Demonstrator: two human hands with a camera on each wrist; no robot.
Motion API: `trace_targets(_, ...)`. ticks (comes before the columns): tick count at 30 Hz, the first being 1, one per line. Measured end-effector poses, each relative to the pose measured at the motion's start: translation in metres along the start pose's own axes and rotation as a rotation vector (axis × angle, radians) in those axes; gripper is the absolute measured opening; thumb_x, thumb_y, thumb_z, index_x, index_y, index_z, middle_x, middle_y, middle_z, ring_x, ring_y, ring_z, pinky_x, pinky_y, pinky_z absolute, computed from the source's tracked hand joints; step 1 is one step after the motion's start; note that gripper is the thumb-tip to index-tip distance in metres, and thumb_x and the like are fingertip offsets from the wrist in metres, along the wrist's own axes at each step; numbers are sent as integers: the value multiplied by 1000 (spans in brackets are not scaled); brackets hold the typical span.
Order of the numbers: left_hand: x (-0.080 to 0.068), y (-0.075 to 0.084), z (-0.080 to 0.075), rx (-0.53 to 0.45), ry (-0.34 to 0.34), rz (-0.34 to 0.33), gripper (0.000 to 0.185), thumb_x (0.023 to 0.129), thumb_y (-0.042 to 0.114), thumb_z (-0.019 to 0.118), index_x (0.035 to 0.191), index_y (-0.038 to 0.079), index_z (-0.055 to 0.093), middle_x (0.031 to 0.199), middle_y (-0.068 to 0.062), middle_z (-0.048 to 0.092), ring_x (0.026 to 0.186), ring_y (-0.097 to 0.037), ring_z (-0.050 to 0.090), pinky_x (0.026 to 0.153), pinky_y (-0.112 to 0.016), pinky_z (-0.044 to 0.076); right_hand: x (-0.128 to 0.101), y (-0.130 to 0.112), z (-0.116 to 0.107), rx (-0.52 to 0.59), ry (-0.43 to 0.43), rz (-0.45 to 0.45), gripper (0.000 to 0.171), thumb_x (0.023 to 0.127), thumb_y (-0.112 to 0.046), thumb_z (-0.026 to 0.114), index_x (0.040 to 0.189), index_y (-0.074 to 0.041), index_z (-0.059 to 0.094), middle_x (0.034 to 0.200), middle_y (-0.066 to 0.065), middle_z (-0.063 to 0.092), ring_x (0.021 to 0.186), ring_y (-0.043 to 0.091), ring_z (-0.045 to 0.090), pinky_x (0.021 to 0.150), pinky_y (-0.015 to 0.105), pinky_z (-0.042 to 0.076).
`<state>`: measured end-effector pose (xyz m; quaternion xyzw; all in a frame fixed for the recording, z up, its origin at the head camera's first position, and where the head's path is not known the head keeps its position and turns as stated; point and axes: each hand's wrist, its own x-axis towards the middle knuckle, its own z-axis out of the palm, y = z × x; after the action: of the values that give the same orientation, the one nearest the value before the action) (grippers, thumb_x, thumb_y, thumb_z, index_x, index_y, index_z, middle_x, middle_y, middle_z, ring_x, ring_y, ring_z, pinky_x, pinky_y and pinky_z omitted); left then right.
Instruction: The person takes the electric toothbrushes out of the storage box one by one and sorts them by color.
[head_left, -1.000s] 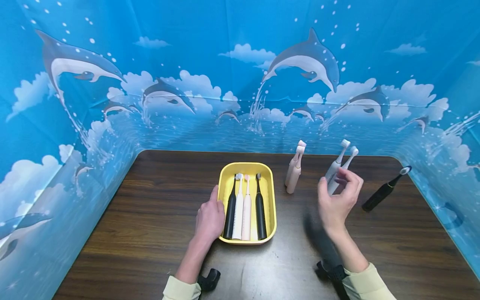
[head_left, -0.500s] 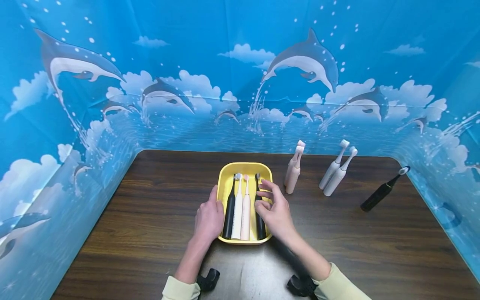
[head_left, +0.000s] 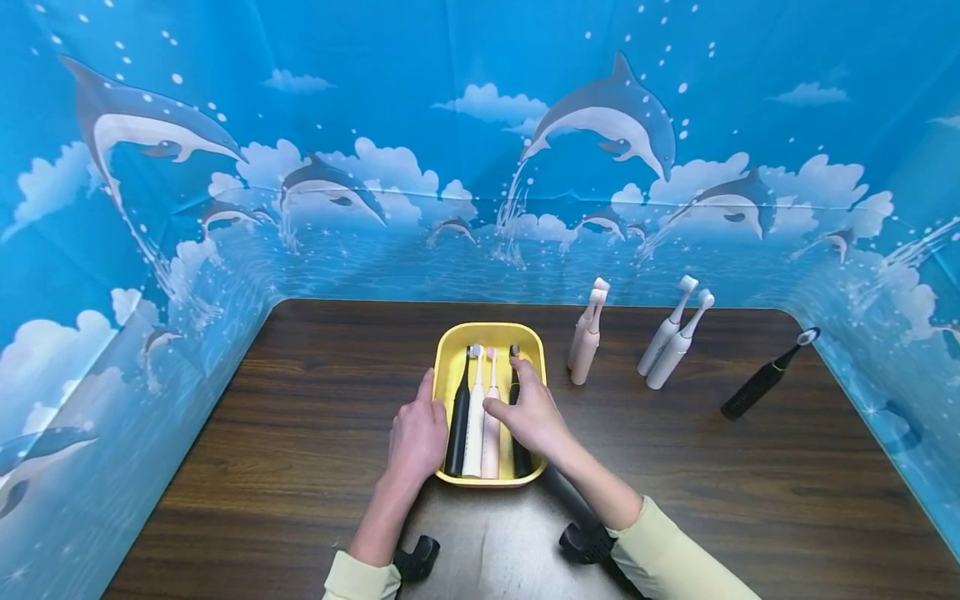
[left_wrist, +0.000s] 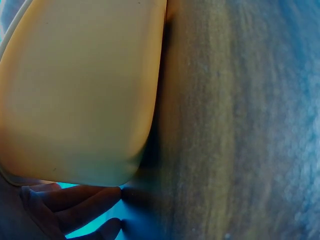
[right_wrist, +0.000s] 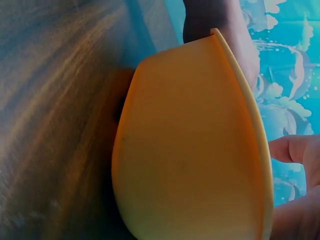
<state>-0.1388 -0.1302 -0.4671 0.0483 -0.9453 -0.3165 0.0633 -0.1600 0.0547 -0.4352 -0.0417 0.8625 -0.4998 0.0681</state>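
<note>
I see the dark wooden surface ringed by a dolphin backdrop. At its middle sits the yellow tray with four brushes side by side. My left hand lies relaxed and flat against the tray's left wall. My right hand reaches into the tray with straight fingers over the black brush at the right; I cannot tell whether it pinches it. Two pink brushes, two white brushes and a loose black one lie to the right. I judge a careless lift could jostle the pink neighbour, packed close.
</note>
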Motion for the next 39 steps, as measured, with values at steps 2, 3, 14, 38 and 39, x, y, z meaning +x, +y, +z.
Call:
trace_targets(2,0,-1,0,-1,4,6,52,104,14,47,155,4,42,106,-30,70,84,-44,69,68,-57,50,4,0,1,-19,-32,18,79,89,-25,72,153,4,38,155,29,40,142,41,41,112,54,35)
trace_targets(3,0,-1,1,-1,6,9,52,104,14,47,155,4,42,105,-30,70,83,-44,68,68,-58,50,6,0,2,-27,-44,28,78,89,-26,72,153,4,38,155,29,40,142,40,41,112,54,35)
trace_targets(14,0,1,0,-8,-37,-26,53,106,16,46,157,5,38,116,-29,69,92,-42,69,75,-57,51,10,-3,4,-64,-52,92,67,94,-21,69,149,7,42,141,29,55,132,39,52,107,52,41)
trace_targets(38,-2,3,1,37,-4,6,52,105,15,46,156,4,39,106,-31,70,86,-47,69,70,-59,50,23,1,14,-408,-141,-44,18,94,-3,58,107,8,57,97,21,64,97,32,65,85,46,53)
trace_targets(39,-2,4,1,36,-4,8,52,105,15,46,156,4,39,105,-31,70,86,-47,69,70,-59,50,22,1,14,-404,-132,-60,18,93,-2,59,107,9,57,97,22,64,98,33,65,86,46,53)
